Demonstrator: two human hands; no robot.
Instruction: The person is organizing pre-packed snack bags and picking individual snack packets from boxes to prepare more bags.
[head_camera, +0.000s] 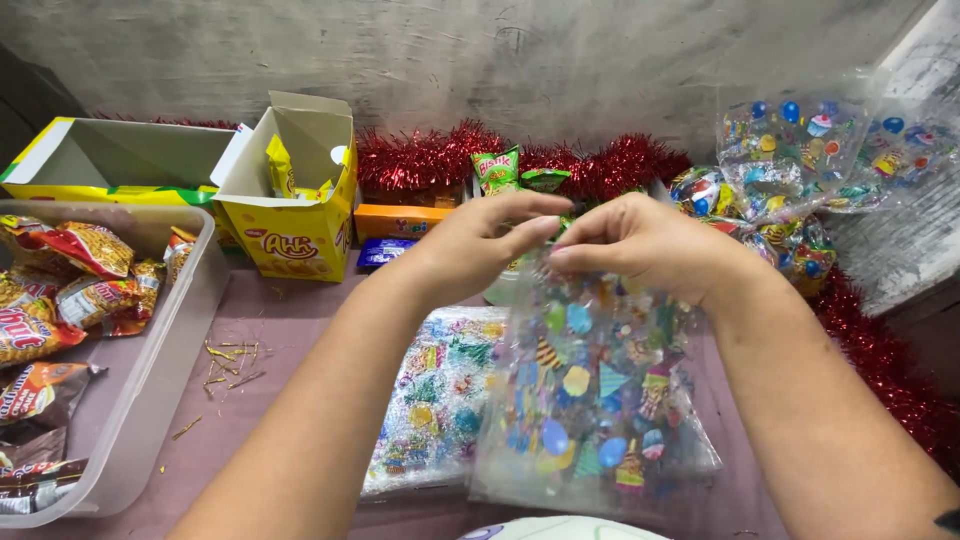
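**Inspector:** Clear plastic, printed with coloured balloons and cupcakes: that is the party bag (590, 400) you hold. Your left hand (480, 245) and your right hand (640, 245) meet at its top edge, fingertips nearly touching, each pinching the film between thumb and fingers. The bag hangs down from your hands, above the table (280, 330).

**Operator:** And what lies under it?

**Inspector:** A flat stack of the same printed bags (440, 400) rests on the table, directly below your left forearm and partly behind the bag you grip. To your left stands a translucent plastic tub (170, 350) with orange snack packets (90, 250) inside, well apart from both hands. Beyond your left hand you have an open yellow carton (295, 220), and further left a larger open yellow box (110, 165).

**Operator:** Anything on the right?

**Inspector:** Filled printed bags (790, 160) are piled past your right hand, against the wall. Red tinsel (430, 160) runs along the back edge behind your hands, with a green snack packet (497, 172) standing just above your left fingers.
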